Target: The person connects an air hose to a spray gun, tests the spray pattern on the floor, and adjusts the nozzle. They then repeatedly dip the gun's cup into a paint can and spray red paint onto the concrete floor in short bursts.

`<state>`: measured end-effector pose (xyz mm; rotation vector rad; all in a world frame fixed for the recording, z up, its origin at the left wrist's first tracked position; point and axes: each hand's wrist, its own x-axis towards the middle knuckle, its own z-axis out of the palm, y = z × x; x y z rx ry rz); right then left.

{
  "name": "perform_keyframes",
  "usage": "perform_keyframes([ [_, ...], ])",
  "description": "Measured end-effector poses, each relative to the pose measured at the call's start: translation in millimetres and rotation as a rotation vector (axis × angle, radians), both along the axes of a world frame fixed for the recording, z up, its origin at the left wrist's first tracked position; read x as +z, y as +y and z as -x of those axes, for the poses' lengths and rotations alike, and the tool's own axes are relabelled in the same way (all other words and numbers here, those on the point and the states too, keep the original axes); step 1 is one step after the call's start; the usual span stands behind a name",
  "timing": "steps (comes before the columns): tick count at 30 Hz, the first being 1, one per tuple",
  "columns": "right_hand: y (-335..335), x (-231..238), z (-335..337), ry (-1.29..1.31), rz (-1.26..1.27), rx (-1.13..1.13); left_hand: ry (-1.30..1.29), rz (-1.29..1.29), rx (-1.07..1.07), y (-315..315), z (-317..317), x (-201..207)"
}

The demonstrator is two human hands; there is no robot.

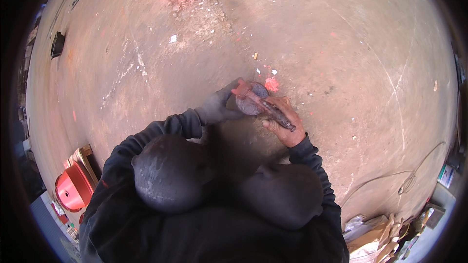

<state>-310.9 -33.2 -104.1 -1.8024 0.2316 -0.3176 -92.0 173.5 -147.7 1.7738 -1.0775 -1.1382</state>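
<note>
The right hand (287, 122) is closed round the dark handle of a long, narrow tool stained with red (278, 112); its fingers bend over the handle and the thumb lies on the nearer side. The left hand (217, 109), a little blurred, is bent in a half-curl and holds the left edge of a round, flat, dark grey piece (255, 105). This piece is between the two hands, in front of the knees. The reddish, wider end of the tool lies across it, close to the left fingers; whether the two surfaces touch, I cannot tell.

Just beyond the round piece, there is a small patch of bright red powder (271, 84) on the brownish concrete floor (331, 73), with little white scraps (274, 72) near it. Nearer to the body are two knees in dark grey cloth (163, 173), and both arms wear black sleeves (161, 127).

Farther to the left stand a red, round, pot-like object (73, 187) and, well ahead of it, a small black box-shaped thing (57, 45). To the right, a thin cable (412, 180) makes loops on the floor, and crumpled brown sheets (375, 238) lie at the lower right.
</note>
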Motion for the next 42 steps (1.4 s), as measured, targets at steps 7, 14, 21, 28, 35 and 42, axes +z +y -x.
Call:
perform_keyframes([
  [7,6,4,-4,-0.012,0.086,-0.049,0.064,0.014,0.076,-2,7,-7],
  [14,10,6,-4,0.025,0.068,-0.141,0.105,-0.129,0.087,-4,6,6],
  [21,17,4,-4,-0.001,0.004,-0.175,0.013,-0.11,0.068,12,8,-17],
  [28,21,4,-2,-0.01,-0.028,-0.187,0.091,-0.121,0.169,30,7,-39],
  [35,25,1,-2,0.004,-0.031,-0.231,0.098,-0.311,0.269,38,6,-46],
  [42,29,8,-2,0.054,-0.142,-0.275,0.114,-0.248,0.278,36,10,-20],
])
